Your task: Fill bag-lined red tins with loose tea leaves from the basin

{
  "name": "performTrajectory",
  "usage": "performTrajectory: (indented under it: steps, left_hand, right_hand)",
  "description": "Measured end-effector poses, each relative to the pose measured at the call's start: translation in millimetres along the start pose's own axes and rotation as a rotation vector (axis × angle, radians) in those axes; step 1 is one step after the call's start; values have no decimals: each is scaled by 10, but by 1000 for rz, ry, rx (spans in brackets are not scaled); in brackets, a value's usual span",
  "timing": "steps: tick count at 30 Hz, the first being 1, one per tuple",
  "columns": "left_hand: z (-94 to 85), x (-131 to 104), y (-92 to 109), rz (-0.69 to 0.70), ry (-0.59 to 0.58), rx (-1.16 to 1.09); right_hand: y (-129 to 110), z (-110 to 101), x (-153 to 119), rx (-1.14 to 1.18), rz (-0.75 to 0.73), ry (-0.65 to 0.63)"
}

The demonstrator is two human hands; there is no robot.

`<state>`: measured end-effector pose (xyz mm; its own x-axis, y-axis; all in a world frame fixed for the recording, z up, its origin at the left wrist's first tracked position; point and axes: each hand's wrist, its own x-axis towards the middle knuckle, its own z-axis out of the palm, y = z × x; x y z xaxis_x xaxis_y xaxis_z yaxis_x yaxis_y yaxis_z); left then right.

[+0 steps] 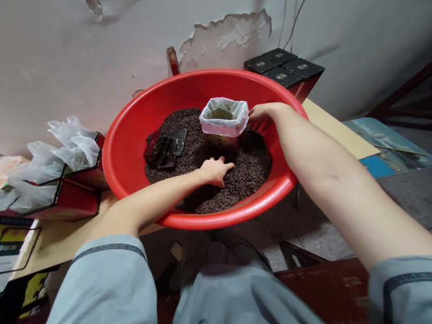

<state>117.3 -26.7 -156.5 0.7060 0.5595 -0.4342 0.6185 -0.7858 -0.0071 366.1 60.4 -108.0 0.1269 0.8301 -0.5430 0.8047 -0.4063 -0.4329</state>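
Observation:
A wide red basin (121,127) holds a heap of dark, dry, tea-like pieces (239,185). In the heap stands a red tin (221,140), its mouth lined with a clear plastic bag (225,120) folded over the rim. My left hand (217,172) rests on the heap in front of the tin, fingers spread and holding nothing. At the tin's right side, my right hand (263,113) reaches down with fingers loosely bent and apart; their tips are partly hidden. Several black lids (165,148) lie on the heap at the left.
Red tins (63,201) with plastic bags (71,143) sticking out stand left of the basin. Behind it on the right are several black-topped tins (283,65). A tan board (337,130) lies beneath, and a peeling wall (229,35) rises at the back.

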Motion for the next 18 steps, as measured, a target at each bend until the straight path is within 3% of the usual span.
performTrajectory:
  steps: [6,18]
  left_hand:
    - [-36,36,-23,-49,2,21]
    - [-199,83,-191,98,-107,27]
  right_hand:
    - [40,-7,58,24,27,20]
    - [49,-4,70,35,29,-18]
